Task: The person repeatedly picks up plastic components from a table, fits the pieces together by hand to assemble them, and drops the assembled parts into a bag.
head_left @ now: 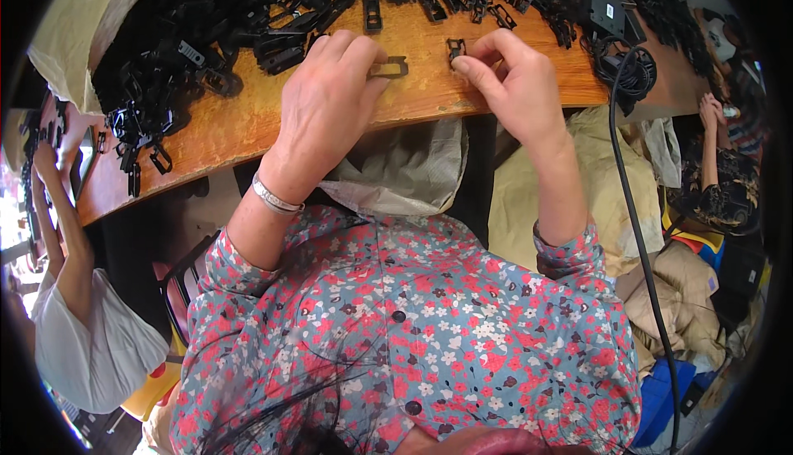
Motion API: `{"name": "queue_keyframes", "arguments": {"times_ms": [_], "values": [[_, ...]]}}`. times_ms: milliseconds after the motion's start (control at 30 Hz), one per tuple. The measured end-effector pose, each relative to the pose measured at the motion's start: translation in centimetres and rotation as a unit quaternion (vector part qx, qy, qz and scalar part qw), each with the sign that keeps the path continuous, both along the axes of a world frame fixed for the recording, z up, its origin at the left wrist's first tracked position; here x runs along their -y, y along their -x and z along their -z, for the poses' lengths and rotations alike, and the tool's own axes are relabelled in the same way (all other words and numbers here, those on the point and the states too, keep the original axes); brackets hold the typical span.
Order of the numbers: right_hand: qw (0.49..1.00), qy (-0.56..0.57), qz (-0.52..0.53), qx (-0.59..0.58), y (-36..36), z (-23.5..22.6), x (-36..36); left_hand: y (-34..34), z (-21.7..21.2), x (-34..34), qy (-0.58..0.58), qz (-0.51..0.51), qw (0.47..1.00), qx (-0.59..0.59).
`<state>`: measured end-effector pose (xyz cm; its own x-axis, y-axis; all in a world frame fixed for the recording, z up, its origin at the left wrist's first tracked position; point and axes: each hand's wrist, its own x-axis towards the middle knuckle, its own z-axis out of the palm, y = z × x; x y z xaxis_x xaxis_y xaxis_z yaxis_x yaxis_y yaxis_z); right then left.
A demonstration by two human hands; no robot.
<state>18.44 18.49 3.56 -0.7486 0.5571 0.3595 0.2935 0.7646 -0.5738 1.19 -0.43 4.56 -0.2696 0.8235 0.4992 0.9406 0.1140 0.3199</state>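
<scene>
Over the wooden table, my left hand [330,100] is closed, its thumb and fingertips pinching one end of a flat black plastic frame [400,67] with an open slot. The frame's other end sticks out to the right; the pinched end is hidden by my fingers. My right hand [520,83] is closed too, thumb against forefinger, on a small black plastic part [456,47] that stands upright near the table's front edge. The two pieces are apart. Beyond my hands lies a big heap of similar black plastic parts [239,9].
The wooden table [421,96] has a worn front edge. A black box [603,13] and a coiled cable [624,71] sit at the right, the cord hanging past my right arm. A pale sack [413,166] hangs below the edge. Other people's arms [70,224] show at the left and far right.
</scene>
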Motion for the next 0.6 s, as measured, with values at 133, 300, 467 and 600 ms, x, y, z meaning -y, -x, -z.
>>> {"name": "queue_keyframes", "arguments": {"times_ms": [133,300,467,600], "values": [[0.994,0.03,-0.017,-0.099,0.0,-0.1,-1.3,0.2,0.2,0.3,-0.005,0.002,0.999,0.034],[0.989,-0.102,-0.073,-0.077,1.1,0.1,-0.8,0.3,0.6,0.4,-0.011,0.004,0.999,0.049],[0.981,-0.14,-0.132,-0.027,2.4,-0.1,-0.9,0.3,1.1,0.3,-0.027,-0.007,0.998,0.059],[0.982,-0.128,-0.126,0.051,2.6,-1.2,-1.3,0.5,1.4,0.5,-0.051,0.002,0.997,0.059]]}}
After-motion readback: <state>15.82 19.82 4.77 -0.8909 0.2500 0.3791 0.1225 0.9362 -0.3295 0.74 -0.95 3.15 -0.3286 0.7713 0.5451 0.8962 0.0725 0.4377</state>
